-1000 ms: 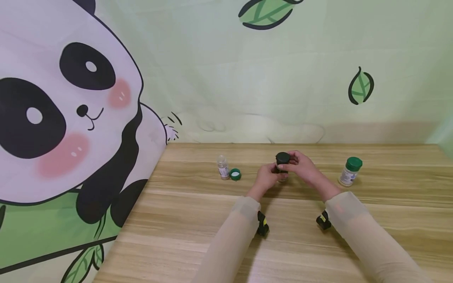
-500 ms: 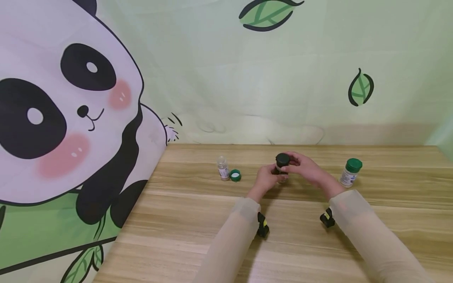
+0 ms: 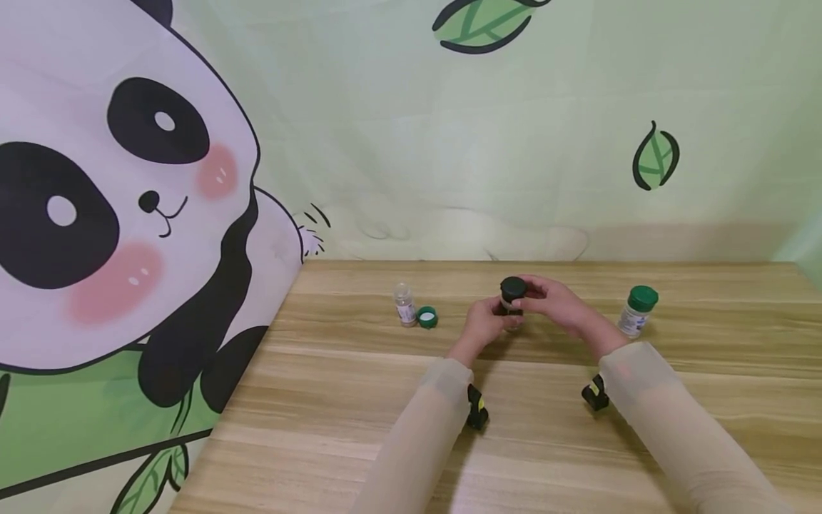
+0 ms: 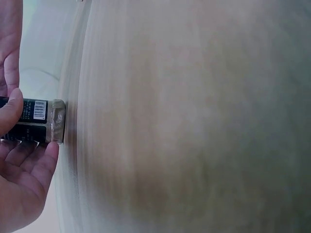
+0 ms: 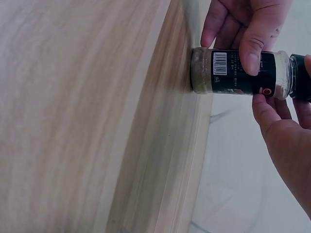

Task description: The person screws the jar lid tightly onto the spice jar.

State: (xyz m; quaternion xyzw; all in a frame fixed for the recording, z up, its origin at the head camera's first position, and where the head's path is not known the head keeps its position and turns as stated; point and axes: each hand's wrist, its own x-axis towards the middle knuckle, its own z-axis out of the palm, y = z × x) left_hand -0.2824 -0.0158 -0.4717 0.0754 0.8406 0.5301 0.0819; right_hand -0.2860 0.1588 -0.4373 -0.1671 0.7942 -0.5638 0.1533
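Observation:
A spice jar with a black label (image 5: pixel 235 73) and a black cap (image 3: pixel 513 288) stands upright at the back middle of the table. My left hand (image 3: pixel 485 323) grips its body, with the thumb across the label in the right wrist view. My right hand (image 3: pixel 554 305) holds the jar's top, thumb and fingers at the cap; one of its fingers lies along the lower label. A clear glass neck shows just under the cap. Through the glass base (image 4: pixel 58 121), pale contents are visible in the left wrist view.
To the left stand a small clear bottle (image 3: pixel 404 305) without a cap and a green cap (image 3: pixel 427 317) lying inside up. A jar with a green lid (image 3: pixel 638 311) stands at the right. Behind the wooden table (image 3: pixel 321 414) hangs a panda-printed cloth (image 3: pixel 411 143).
My right wrist has turned slightly outward and shifted right, and its thumb has slid a little along the top of the jar. The left hand and the jar have stayed in place.

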